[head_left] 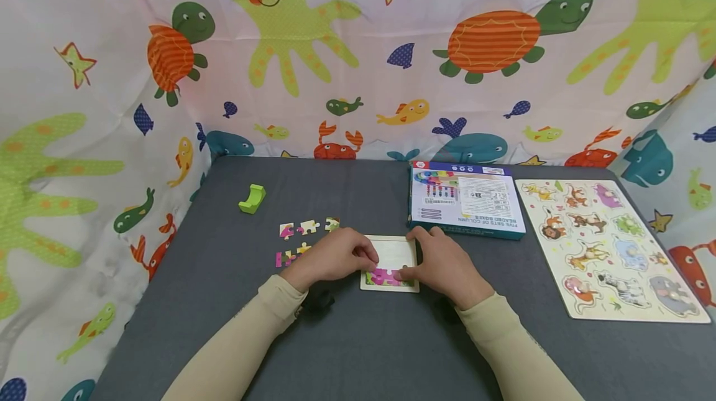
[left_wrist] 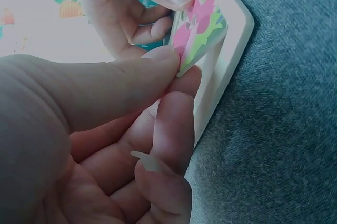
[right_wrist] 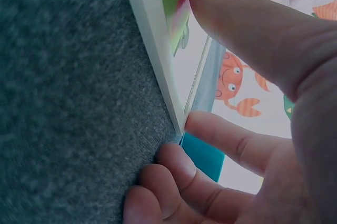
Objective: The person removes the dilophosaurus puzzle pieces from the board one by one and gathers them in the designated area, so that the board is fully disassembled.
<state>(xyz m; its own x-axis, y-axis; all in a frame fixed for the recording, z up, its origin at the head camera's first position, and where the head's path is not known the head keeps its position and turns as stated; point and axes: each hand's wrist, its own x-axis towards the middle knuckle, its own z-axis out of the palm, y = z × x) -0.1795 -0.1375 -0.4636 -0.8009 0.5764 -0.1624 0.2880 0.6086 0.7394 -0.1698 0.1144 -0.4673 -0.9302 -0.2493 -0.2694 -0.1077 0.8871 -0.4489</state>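
My left hand (head_left: 341, 255) is over the left side of a small wooden puzzle tray (head_left: 388, 290). Its thumb and forefinger pinch the edge of a pink and green jigsaw piece (left_wrist: 185, 51) at the end of the row. Pink and green pieces (head_left: 383, 276) lie along the tray's near side; the far part shows a pale base. My right hand (head_left: 444, 264) grips the tray's right side, its thumb on the pieces and its forefinger at the far corner. In the right wrist view, its other fingers (right_wrist: 176, 163) are curled beside the tray.
Several loose jigsaw pieces (head_left: 307, 227) lie left of the tray, partly hidden by the left hand. Beyond them is a green curved block (head_left: 253, 199). A flat printed box (head_left: 464, 199) sits behind the right hand, and an animal peg board (head_left: 610, 245) lies farther right.
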